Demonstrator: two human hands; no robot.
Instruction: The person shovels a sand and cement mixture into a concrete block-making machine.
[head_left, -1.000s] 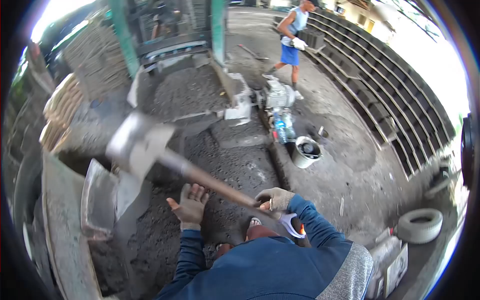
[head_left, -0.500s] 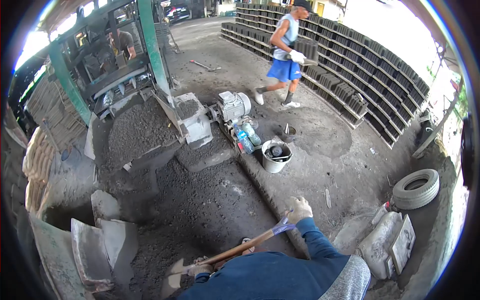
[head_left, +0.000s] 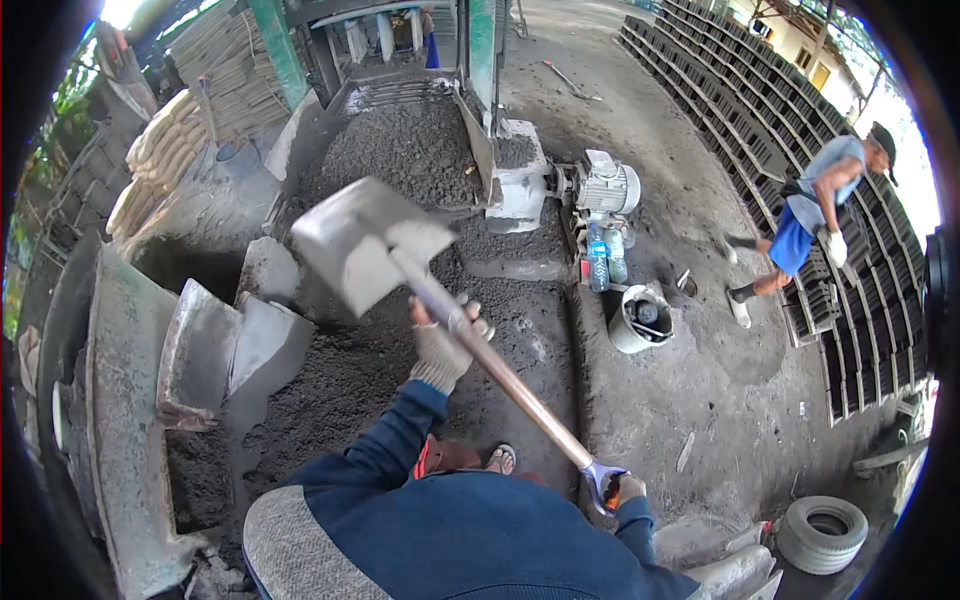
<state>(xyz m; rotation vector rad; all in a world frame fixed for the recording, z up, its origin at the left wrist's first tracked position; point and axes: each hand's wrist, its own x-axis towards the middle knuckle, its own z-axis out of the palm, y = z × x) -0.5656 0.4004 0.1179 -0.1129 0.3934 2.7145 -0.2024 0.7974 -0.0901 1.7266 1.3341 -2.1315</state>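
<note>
A shovel (head_left: 520, 395) with a wooden shaft slants across the middle of the head view. Its metal blade (head_left: 335, 235) is raised at the upper left, and I see no load on the face turned to me. My left hand (head_left: 447, 350), in a pale knitted glove, is wrapped round the shaft just below the blade. At the other end, my right hand (head_left: 628, 490) grips the purple-grey handle. Dark, crumbly mix (head_left: 340, 385) lies on the ground under the blade, and more mix (head_left: 400, 150) fills the hopper beyond it.
An electric motor (head_left: 608, 185), water bottles (head_left: 598, 258) and a bucket (head_left: 640, 320) stand right of the pit. Bent metal sheets (head_left: 200, 350) stand at left. Another person (head_left: 815, 205) is beside stacked blocks (head_left: 740, 120). A tyre (head_left: 822, 535) lies at lower right.
The shovel blade has risen from the ground at lower left to chest height in front of the hopper. My view has turned left. The other person's hands no longer show the blocks.
</note>
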